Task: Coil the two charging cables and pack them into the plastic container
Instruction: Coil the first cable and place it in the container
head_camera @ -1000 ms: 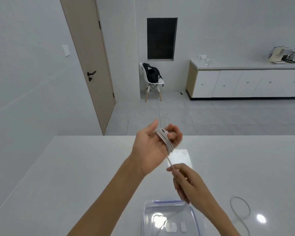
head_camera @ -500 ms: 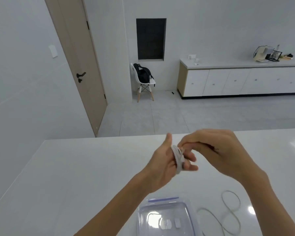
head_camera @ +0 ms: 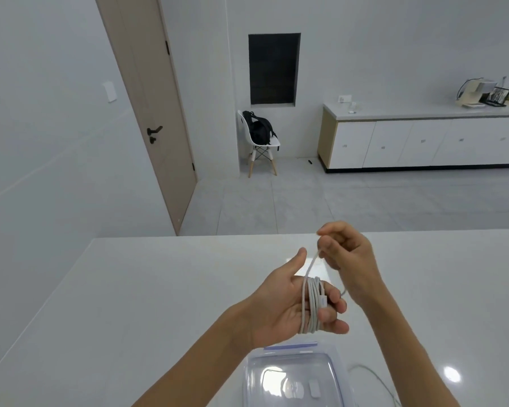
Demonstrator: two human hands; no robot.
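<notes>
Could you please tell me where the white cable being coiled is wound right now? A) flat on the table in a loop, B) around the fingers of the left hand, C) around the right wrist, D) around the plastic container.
B: the white cable is wrapped in several turns around the fingers of the left hand, while the right hand pinches its free end above.

- No text, label, brand, number or sign can be read anywhere.
- The framed picture [head_camera: 497,96] on the far counter [head_camera: 423,111] is too small to make out.
</notes>
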